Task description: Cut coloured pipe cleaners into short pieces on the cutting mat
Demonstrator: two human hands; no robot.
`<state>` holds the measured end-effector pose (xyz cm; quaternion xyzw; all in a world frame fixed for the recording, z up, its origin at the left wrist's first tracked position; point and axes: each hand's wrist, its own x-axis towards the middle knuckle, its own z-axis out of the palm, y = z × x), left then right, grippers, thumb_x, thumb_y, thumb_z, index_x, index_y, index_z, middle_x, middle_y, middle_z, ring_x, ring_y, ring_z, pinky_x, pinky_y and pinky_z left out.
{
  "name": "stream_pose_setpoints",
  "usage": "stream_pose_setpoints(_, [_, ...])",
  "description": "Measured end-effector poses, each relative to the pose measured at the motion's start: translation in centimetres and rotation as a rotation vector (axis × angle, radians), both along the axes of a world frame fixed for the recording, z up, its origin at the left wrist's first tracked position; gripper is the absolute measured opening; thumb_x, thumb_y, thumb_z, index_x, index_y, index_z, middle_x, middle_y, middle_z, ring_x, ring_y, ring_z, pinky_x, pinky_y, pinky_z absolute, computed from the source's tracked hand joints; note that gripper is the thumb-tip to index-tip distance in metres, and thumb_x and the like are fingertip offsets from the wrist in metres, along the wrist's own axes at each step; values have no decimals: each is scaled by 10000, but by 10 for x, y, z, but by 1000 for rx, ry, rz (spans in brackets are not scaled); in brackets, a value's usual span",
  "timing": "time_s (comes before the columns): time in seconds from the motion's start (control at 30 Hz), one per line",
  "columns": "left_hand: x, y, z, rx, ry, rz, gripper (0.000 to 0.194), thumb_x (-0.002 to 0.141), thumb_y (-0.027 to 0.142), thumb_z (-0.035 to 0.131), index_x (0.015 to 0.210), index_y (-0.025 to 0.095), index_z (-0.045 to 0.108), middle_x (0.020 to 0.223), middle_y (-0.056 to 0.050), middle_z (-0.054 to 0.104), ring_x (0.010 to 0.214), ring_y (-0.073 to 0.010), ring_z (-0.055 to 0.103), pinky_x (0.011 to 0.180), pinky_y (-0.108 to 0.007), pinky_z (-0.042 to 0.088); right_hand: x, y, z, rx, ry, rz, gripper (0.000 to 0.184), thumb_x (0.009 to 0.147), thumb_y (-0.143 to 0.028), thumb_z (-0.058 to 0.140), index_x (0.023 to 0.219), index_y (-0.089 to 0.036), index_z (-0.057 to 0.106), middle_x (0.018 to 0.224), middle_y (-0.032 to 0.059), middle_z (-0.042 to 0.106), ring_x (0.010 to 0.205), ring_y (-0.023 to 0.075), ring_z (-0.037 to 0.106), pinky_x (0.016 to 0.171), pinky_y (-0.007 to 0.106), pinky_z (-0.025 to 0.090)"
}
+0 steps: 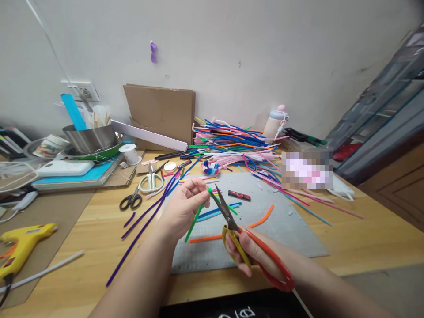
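My left hand (190,203) pinches a green pipe cleaner (194,223), whose lower end hangs down below the fingers. In my right hand (247,247) are scissors (232,221) with one red and one yellow handle. Their blades are parted, and the tips point up beside the green end at my left fingertips. Whether a blade touches it I cannot tell. Beneath both hands lies a grey cutting mat (281,229) with an orange pipe cleaner (263,219), blue pipe cleaners (220,212) and a small dark red packet (239,195).
A big pile of coloured pipe cleaners (232,141) lies against the wall. Purple pipe cleaners (142,234), white-handled scissors (151,181) and black-handled scissors (131,201) lie left of the mat. A yellow glue gun (24,247) rests at far left, and a bottle (273,123) stands behind.
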<state>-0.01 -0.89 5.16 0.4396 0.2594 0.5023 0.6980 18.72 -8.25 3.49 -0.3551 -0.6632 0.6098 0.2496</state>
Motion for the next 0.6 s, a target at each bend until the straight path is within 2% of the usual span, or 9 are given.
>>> stream_pose_setpoints(0.17, [0, -2, -1, 44, 87, -48, 233, 710, 263, 734, 902, 156, 656, 725, 3, 578, 611, -84, 501, 624, -228, 389, -4, 4, 2, -57, 45, -8, 619, 817, -766, 204, 772, -180, 397, 671, -23, 410, 486, 77, 403, 524, 240, 339])
stream_pose_setpoints(0.27, [0, -4, -2, 71, 154, -100, 200, 736, 289, 711, 863, 140, 673, 721, -13, 585, 630, -94, 489, 638, -233, 388, -5, 4, 2, -104, 69, -12, 643, 787, -796, 224, 786, -178, 400, 684, -25, 409, 468, 66, 392, 481, 226, 314])
stream_pose_setpoints(0.4, [-1, -5, -3, 118, 241, -138, 187, 753, 317, 691, 767, 136, 647, 694, -10, 569, 642, -102, 481, 639, -232, 387, -5, 4, 3, -119, 112, 0, 646, 795, -786, 242, 797, -165, 420, 694, -20, 424, 462, 58, 404, 485, 224, 302])
stream_pose_setpoints(0.6, [1, -10, 2, 169, 307, -215, 229, 793, 370, 634, 796, 147, 581, 723, -7, 559, 596, -88, 456, 571, -226, 357, -5, 3, -1, -190, 217, 18, 684, 803, -783, 209, 816, -147, 462, 707, -6, 438, 472, 66, 413, 508, 238, 300])
